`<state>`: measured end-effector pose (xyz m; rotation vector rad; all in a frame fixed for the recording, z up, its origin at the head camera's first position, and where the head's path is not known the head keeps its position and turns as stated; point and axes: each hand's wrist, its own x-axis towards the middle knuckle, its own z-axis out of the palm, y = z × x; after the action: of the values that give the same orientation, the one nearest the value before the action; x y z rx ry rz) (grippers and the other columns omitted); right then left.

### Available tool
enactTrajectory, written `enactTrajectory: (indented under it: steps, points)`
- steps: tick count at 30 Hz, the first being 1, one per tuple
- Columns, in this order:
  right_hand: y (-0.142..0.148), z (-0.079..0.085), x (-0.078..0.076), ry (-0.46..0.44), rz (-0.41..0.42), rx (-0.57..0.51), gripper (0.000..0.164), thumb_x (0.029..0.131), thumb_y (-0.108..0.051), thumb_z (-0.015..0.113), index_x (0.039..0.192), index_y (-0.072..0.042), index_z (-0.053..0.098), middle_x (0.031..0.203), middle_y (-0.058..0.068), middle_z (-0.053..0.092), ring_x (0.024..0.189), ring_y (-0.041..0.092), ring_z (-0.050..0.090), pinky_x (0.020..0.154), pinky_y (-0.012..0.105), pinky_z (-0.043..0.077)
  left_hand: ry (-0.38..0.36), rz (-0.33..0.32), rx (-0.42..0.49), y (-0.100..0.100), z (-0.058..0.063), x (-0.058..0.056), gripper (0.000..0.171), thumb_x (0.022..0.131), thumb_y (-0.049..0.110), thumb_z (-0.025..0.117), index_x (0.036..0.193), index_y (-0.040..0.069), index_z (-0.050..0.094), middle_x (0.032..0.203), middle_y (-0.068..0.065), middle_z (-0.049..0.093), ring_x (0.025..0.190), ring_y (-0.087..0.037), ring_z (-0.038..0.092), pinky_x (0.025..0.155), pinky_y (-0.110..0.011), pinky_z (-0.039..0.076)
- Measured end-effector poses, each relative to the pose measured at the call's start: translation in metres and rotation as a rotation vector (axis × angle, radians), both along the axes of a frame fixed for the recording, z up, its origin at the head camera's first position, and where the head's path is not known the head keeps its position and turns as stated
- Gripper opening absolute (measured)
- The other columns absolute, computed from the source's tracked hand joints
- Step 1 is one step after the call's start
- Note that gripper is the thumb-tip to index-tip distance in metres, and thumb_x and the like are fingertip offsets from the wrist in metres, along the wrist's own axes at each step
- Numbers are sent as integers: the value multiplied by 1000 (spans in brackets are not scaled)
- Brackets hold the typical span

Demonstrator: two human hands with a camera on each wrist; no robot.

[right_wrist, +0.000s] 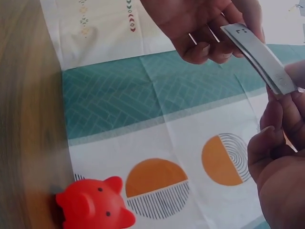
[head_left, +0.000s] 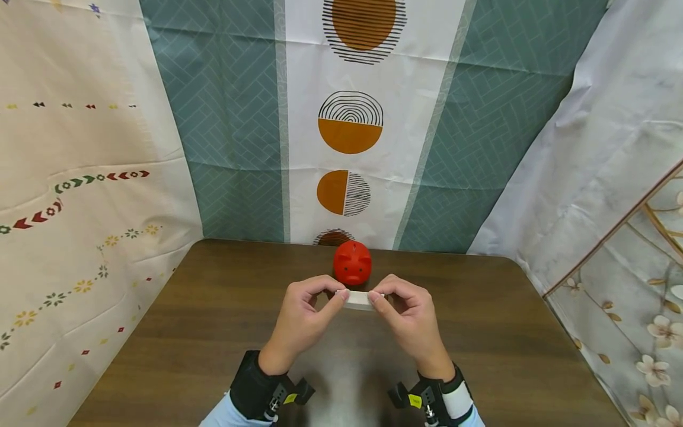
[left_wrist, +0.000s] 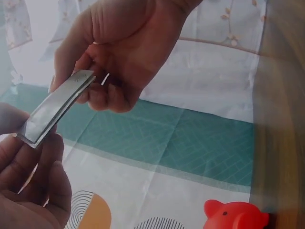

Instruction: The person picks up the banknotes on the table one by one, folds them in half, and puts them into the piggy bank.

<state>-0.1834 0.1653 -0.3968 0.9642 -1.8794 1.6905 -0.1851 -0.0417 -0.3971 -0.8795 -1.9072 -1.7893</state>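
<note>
A narrow, pale folded strip (head_left: 358,300), apparently paper, is stretched level between both hands above the table. My left hand (head_left: 306,317) pinches its left end between thumb and fingers; my right hand (head_left: 411,317) pinches the opposite end the same way. Small dark marks show on the strip (right_wrist: 261,59) in the right wrist view, and layered edges run along its side. Just beyond the hands stands a red piggy bank (head_left: 352,264), its snout facing me and a slot on top. The fingertips hide both ends of the strip in the head view.
Beneath everything is a brown wooden table (head_left: 213,332). A teal and white cloth (head_left: 235,118) with orange circles hangs behind its far edge. Patterned pale cloths hang at the left and right. Both wrists wear black camera straps (head_left: 251,385).
</note>
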Motion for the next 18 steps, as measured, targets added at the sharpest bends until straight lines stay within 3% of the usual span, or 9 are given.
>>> enactTrajectory:
  steps: [8, 18]
  points:
    - [0, 0, -2, 18, 28, -45, 21, 89, 17, 63, 95, -1, 72, 80, 8, 63, 73, 16, 56, 60, 26, 53, 3, 4, -3, -2, 2, -1, 11, 97, 2, 66, 94, 7, 75, 84, -9, 72, 77, -15, 62, 74, -27, 58]
    - [1, 0, -1, -13, -29, -68, 18, 90, 15, 64, 93, 0, 74, 77, 7, 62, 72, 16, 56, 59, 25, 52, 5, 14, 7, -3, 2, -1, 11, 97, 1, 66, 95, 4, 76, 85, -12, 74, 78, -16, 63, 76, -27, 59]
